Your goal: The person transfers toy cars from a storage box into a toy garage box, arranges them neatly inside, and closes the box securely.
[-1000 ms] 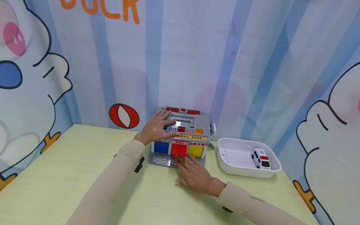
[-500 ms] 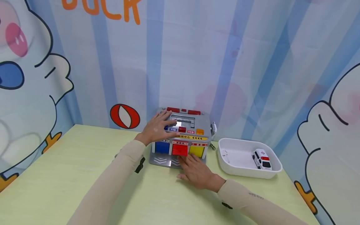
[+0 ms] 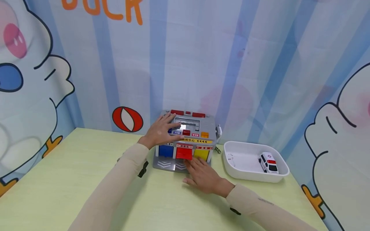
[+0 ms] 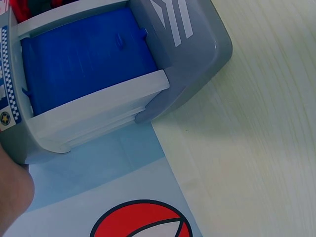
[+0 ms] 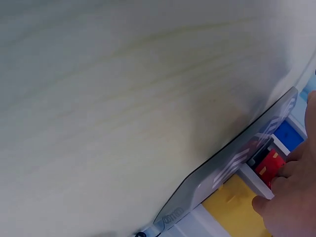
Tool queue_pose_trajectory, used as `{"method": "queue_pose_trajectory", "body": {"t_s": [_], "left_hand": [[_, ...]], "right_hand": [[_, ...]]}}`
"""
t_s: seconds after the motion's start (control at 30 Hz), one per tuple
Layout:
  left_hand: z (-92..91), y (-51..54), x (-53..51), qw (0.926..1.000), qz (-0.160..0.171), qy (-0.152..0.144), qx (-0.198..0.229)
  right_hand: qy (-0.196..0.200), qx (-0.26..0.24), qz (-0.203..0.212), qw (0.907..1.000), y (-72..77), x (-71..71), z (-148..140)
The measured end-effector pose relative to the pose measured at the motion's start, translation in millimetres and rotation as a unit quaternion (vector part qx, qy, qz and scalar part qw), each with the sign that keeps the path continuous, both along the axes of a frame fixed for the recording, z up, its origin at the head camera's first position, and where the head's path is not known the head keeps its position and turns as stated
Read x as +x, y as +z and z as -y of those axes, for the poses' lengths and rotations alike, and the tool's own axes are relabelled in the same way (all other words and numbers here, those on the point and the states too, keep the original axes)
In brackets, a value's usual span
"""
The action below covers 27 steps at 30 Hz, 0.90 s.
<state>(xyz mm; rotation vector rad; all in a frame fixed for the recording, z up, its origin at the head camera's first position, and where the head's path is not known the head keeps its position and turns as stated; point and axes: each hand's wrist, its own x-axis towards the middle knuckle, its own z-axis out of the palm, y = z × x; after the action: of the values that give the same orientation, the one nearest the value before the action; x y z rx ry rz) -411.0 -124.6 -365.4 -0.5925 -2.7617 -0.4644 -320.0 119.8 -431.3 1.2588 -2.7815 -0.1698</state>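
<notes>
Toy garage — 1 | doors: 3 | hands: 2 | car — 1

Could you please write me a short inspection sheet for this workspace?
Surface: pale wood-grain table.
Job's things: toy emergency station with blue door, red door and yellow door.
Clutter, or other items: white tray beside the station, a toy ambulance in it.
Left hand: spread on the station's roof.
Right hand: fingertips at the red door's lower edge; exact contact hidden.
Cables: dark coiled cord between station and tray; ends unclear.
Surroundings: blue-striped cartoon curtain behind the table.
</notes>
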Motion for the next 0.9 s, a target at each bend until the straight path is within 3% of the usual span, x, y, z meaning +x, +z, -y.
{"method": "queue_pose_trajectory", "body": {"t_s": [0.33,0.67,0.9], "left_hand": [[0.1,1.7,1.3,1.0000,-0.007,0.002,-0.005],[1.2,1.1,1.1,0.9998,-0.017,-0.010,0.005],[-0.2,-0.9,-0.3,0.9996,-0.021,-0.016,0.011]], "right_hand": [[-0.039,-0.043,0.046,0.9972,16.0,15.7,-14.1],[-0.055,-0.098,0.037,0.9930,28.3,29.6,-22.6],[-0.031,-0.130,0.026,0.9907,35.9,36.2,-12.6]]}}
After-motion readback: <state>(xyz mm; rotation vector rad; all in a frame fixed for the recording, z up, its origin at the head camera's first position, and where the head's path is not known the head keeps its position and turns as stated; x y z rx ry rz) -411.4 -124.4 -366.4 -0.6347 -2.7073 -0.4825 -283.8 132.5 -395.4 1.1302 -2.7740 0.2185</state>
